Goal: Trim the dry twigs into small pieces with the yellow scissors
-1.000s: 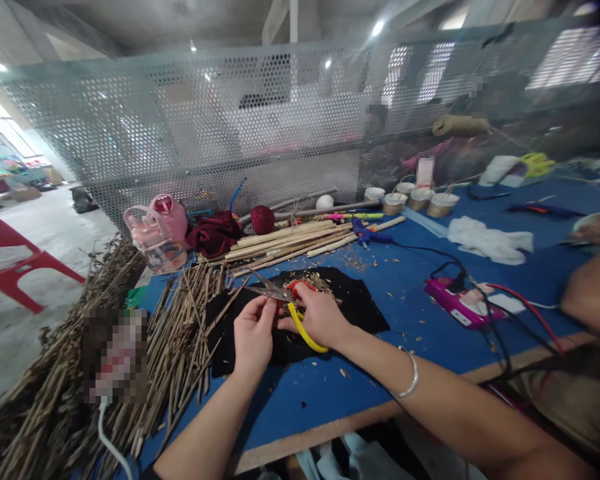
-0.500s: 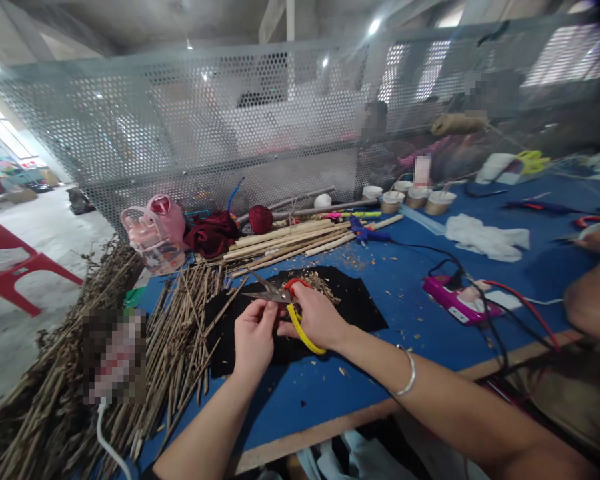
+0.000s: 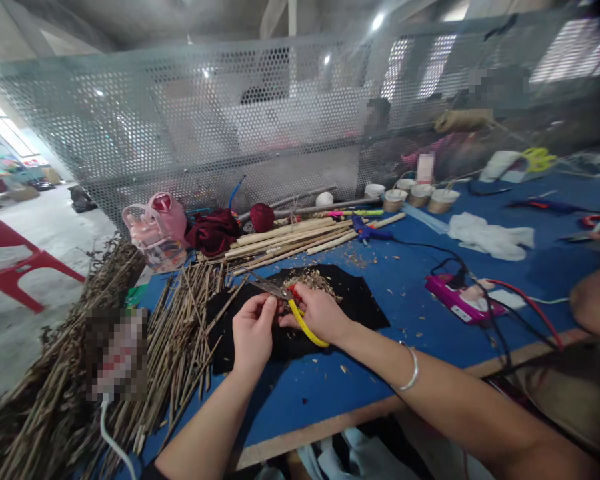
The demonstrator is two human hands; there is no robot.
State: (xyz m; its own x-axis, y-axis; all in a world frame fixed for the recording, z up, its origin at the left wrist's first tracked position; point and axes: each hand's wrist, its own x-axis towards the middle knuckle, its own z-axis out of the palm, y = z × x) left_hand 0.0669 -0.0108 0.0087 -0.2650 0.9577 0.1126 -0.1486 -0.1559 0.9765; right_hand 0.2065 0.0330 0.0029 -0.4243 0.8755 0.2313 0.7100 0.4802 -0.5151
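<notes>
My right hand [image 3: 323, 315] grips a pair of scissors [image 3: 273, 289] with one red and one yellow handle, its blades pointing left. My left hand [image 3: 253, 332] is closed in a pinch just below the blades, close to the right fingertips; what it pinches is too small or hidden to make out. Both hands are over a black cloth [image 3: 365, 308] on the blue table. A pile of small dry clippings [image 3: 313, 281] lies on the cloth behind the scissors. Left of my hands, a bundle of dry brown stalks [image 3: 180, 333] reaches onto the cloth's edge.
Pale sticks [image 3: 285, 237] lie behind the cloth, beside a blue glue gun [image 3: 365, 230] and a dark red yarn ball [image 3: 261, 217]. A pink power strip [image 3: 455, 300] with cables is on the right. Another person's arm [image 3: 597, 293] comes in at the right edge.
The scissor blades, spread apart earlier, are now closer together. Both hands stay in nearly the same place over the cloth.
</notes>
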